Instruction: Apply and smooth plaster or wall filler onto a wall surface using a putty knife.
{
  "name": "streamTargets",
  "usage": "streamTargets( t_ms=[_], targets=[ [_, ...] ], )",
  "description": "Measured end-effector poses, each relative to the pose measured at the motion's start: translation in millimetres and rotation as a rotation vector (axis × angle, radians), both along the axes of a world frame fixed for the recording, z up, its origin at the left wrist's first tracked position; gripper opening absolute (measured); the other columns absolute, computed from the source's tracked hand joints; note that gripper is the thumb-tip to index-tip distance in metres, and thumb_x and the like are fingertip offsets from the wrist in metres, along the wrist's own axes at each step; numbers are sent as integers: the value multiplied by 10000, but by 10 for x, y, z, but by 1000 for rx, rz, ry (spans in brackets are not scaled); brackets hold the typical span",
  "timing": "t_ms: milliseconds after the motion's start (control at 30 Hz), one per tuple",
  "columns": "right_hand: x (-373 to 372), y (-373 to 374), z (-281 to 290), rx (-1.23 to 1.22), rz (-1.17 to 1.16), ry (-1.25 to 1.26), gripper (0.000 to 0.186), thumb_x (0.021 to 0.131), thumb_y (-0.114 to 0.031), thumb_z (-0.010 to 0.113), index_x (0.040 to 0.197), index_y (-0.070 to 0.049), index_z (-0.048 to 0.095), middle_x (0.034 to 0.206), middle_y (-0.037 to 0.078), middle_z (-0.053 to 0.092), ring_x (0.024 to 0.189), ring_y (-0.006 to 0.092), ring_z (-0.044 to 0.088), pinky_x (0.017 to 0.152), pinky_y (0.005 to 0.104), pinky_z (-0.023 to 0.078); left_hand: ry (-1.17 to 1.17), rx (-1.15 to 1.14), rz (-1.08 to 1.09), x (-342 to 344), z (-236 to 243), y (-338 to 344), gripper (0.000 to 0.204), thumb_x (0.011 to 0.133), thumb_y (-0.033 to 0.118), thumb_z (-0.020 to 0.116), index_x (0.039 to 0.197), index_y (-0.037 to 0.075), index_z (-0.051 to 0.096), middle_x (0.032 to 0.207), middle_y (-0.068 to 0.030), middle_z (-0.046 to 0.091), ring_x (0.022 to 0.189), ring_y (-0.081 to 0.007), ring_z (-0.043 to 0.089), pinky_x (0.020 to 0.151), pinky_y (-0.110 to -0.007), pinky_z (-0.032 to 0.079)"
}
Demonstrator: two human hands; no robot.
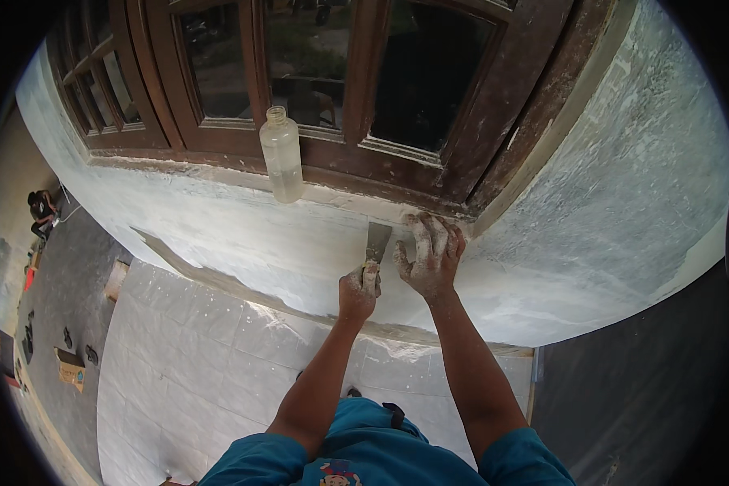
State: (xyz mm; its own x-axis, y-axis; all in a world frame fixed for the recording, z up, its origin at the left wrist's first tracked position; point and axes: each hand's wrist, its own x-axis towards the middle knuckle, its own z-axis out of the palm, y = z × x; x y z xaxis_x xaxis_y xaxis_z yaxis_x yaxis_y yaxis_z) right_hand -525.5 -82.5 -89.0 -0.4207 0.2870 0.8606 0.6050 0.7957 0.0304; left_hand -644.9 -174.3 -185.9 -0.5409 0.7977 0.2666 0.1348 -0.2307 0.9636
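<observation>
My left hand [358,293] is closed round the handle of a putty knife [378,237], whose wide metal blade points up toward the window ledge. The blade lies against or very near the whitish plastered wall [316,243]; I cannot tell if it touches. Just right of it, my right hand [431,257] is open, fingers spread and bent, with the fingertips at the ledge below the window. Pale paste or dust coats its fingers. Further left on the ledge [219,176] stands a clear plastic bottle [282,162] without a cap, upright, with cloudy liquid inside.
A brown wooden window frame [316,158] with glass panes rises above the ledge. Grey floor tiles [186,348] spattered with white lie below. At the far left are a cardboard box [70,369] and another person [42,212] sitting low by a wall.
</observation>
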Motion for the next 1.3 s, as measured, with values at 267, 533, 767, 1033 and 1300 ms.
streamTargets(
  t_ms=[267, 533, 767, 1033, 1300],
  targets=[
    [-6, -3, -21, -30, 24, -3, 526, 743, -245, 781, 1247, -145, 669, 1278, 91, 618, 1214, 308, 525, 1097, 487, 332, -175, -149, 21, 195, -350, -203, 428, 1058, 354, 509, 811, 13, 590, 593, -7, 517, 508, -97, 503, 489, -283, 417],
    [-28, -77, 51, -68, 7, -24, 532, 745, -168, 737, 1270, -153, 648, 1317, 77, 600, 1245, 290, 522, 1112, 492, 333, -109, -186, 51, 78, -582, -227, 418, 1025, 375, 576, 850, 6, 667, 578, -21, 554, 495, -112, 551, 495, -310, 448],
    [16, -36, 12, -73, 8, -10, 570, 707, -134, 714, 1273, -154, 649, 1327, 81, 593, 1247, 288, 518, 1117, 484, 329, -66, -209, 66, 127, -384, -213, 440, 1027, 401, 564, 873, 5, 676, 580, -32, 565, 508, -122, 574, 499, -320, 454],
    [14, -41, 25, -65, 52, -5, 608, 690, -124, 705, 1294, -117, 631, 1339, 107, 581, 1259, 323, 498, 1114, 505, 310, -202, -68, 11, 95, -636, -94, 442, 1038, 394, 544, 884, -4, 661, 612, -10, 551, 527, -99, 520, 501, -288, 440],
    [20, -67, 7, -79, 22, -8, 611, 688, -164, 724, 1292, -138, 632, 1343, 99, 580, 1246, 325, 503, 1113, 510, 323, -39, 51, -16, -182, -292, -56, 438, 1060, 349, 498, 832, -4, 621, 593, -19, 536, 508, -106, 508, 482, -290, 411]
  ],
)
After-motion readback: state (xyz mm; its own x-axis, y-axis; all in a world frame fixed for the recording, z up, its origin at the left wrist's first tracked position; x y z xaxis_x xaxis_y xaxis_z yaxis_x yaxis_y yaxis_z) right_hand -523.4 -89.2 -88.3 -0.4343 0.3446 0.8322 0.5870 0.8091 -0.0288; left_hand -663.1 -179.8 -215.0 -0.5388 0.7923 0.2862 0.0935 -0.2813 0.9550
